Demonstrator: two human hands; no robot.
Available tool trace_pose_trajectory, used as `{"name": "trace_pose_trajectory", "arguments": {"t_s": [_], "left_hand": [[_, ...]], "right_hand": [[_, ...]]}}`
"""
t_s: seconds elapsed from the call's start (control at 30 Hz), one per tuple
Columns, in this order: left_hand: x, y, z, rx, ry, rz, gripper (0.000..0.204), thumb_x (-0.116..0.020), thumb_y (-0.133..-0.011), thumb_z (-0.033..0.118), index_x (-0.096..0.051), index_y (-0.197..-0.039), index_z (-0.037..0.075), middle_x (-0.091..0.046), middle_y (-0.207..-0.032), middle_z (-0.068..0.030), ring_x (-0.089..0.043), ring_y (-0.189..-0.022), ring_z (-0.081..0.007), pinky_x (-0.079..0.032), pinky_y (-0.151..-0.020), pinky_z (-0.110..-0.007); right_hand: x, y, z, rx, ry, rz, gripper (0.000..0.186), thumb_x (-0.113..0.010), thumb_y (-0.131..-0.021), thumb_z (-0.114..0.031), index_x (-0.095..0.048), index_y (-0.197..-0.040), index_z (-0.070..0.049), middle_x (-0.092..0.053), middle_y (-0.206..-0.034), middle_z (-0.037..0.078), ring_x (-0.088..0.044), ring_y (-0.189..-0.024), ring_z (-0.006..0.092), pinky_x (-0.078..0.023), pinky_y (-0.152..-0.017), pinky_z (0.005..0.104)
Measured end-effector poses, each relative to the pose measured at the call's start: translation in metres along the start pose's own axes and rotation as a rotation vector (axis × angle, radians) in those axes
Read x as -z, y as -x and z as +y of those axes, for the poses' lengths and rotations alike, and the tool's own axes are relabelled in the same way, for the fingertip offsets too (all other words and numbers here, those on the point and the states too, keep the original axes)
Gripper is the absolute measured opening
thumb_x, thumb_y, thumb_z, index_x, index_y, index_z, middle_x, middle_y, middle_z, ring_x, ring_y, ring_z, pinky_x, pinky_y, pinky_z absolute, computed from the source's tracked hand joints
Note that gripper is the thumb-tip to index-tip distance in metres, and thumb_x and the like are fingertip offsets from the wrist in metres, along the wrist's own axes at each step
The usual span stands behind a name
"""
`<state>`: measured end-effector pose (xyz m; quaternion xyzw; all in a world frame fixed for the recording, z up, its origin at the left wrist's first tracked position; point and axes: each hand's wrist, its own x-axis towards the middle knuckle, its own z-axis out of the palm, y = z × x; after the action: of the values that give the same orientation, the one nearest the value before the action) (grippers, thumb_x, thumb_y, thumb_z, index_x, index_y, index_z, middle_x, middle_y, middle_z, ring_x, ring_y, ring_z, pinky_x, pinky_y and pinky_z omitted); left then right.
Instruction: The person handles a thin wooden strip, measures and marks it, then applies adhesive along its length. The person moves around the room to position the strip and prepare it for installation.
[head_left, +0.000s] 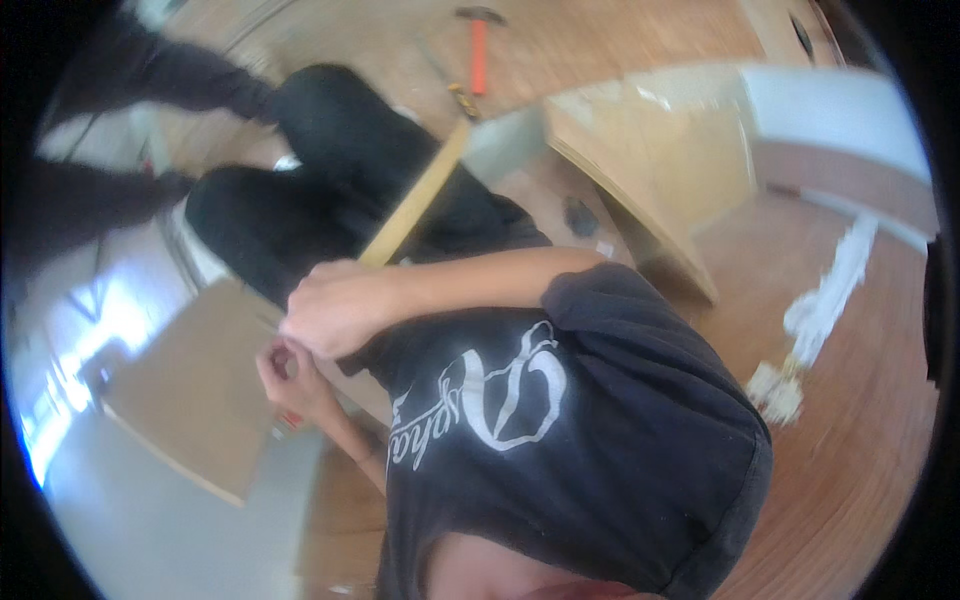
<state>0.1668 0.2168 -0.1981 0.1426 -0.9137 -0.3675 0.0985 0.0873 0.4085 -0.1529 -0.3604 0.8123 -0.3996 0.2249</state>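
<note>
The right hand (335, 305) has its fingers curled and sits against the left hand (290, 380), whose fingers bend round to the thumb with a small gap; I cannot tell what, if anything, either is clamped on. A strip (420, 192) slants over the trousers (330, 120), its near end meeting the right wrist, so a grip there cannot be told, its far edge pointing at a tool (462, 100). Left of the left hand, a panel (195, 390) turns its nearest edge to the fingers, with a narrow gap between. The right forearm crosses before the shirt (600, 430). Farther right, a board (665, 150) slopes down to a corner near the right sleeve. Beyond the knees, a hammer (479, 55) lies on the floor (620, 35), well apart from both hands
</note>
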Motion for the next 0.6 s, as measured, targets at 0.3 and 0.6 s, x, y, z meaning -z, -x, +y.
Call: {"name": "trace_pose_trajectory", "arguments": {"t_s": [0.3,0.6], "left_hand": [[-0.02,-0.023,0.057,-0.231,-0.122,0.042,0.011,-0.069,-0.084,0.007,-0.065,-0.089,-0.002,-0.065,-0.084,-0.009,-0.06,-0.077,-0.0176,-0.051,-0.07,-0.032],[-0.015,0.007,0.048,-0.059,0.1,0.146,0.015,-0.072,-0.079,0.005,-0.061,-0.088,0.001,-0.057,-0.074,-0.0012,-0.056,-0.069,-0.0098,-0.05,-0.064,-0.026]], "right_hand": [[0.011,0.025,0.019,-0.084,-0.138,0.231,0.025,-0.059,-0.079,-0.022,-0.075,-0.087,-0.005,-0.072,-0.086,0.02,-0.071,-0.083,0.0366,-0.056,-0.069,0.0466],[0.01,0.024,0.013,-0.024,-0.086,0.094,0.029,-0.052,-0.092,-0.022,-0.065,-0.115,-0.011,-0.069,-0.087,0.02,-0.066,-0.082,0.0388,-0.053,-0.071,0.0492]]}}
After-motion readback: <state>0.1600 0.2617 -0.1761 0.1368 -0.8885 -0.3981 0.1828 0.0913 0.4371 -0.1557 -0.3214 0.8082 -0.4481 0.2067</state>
